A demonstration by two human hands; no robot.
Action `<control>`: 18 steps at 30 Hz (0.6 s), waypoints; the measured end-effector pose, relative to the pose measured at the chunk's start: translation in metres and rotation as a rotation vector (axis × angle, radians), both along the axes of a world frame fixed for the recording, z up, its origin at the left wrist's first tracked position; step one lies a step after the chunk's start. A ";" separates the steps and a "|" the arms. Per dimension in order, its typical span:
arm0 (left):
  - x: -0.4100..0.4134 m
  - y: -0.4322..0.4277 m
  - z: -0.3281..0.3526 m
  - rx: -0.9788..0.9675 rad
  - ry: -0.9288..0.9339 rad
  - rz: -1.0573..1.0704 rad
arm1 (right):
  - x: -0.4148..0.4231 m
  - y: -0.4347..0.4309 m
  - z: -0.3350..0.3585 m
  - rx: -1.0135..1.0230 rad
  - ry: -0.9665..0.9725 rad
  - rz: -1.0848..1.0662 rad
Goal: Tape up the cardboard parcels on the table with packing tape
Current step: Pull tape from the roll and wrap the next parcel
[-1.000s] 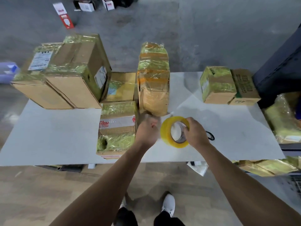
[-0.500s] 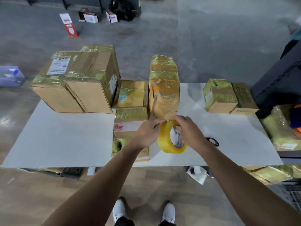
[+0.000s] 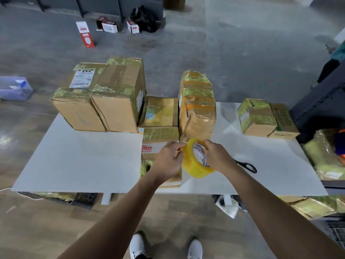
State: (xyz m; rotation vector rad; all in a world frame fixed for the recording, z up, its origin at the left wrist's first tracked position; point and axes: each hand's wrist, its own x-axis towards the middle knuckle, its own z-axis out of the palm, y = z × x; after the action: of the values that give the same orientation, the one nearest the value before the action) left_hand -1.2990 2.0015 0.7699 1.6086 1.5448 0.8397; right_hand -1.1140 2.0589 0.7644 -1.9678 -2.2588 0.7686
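- Since a second ago, the left hand (image 3: 169, 159) has closed on the yellow packing-tape roll (image 3: 197, 161): then just beside it, now pinching its upper left rim.
- The right hand (image 3: 218, 157) grips the roll from the right, fingers hooked into the white core.
- The roll is held upright above the near part of the white table (image 3: 84, 161), core facing us.
- We judge the loose end is being sought; the left hand is nearer it.
- Below the left hand lies the small tape-banded cardboard parcel (image 3: 158, 135), touching the tall wrapped parcel (image 3: 197, 109) behind.
- Black-handled scissors (image 3: 246, 166) lie right of the right hand, obstructing nothing.
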 end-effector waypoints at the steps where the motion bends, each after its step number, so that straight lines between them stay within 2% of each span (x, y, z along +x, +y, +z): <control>1: 0.000 -0.001 0.002 -0.002 0.001 0.002 | -0.001 0.000 0.001 -0.021 0.004 -0.018; 5: -0.005 0.000 0.003 0.021 0.033 0.004 | -0.002 0.001 0.005 -0.093 0.021 -0.017; 12: -0.018 0.006 0.003 -0.071 -0.069 0.055 | -0.007 -0.002 0.013 -0.283 0.069 0.046; 18: -0.023 0.006 0.003 -0.131 -0.043 0.082 | -0.009 -0.002 0.016 -0.488 0.247 0.013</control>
State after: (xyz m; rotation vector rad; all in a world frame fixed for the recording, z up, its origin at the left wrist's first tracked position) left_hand -1.3218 2.0073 0.7729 1.4340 1.6102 0.7944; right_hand -1.1226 2.0565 0.7809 -1.8830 -2.0803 1.5918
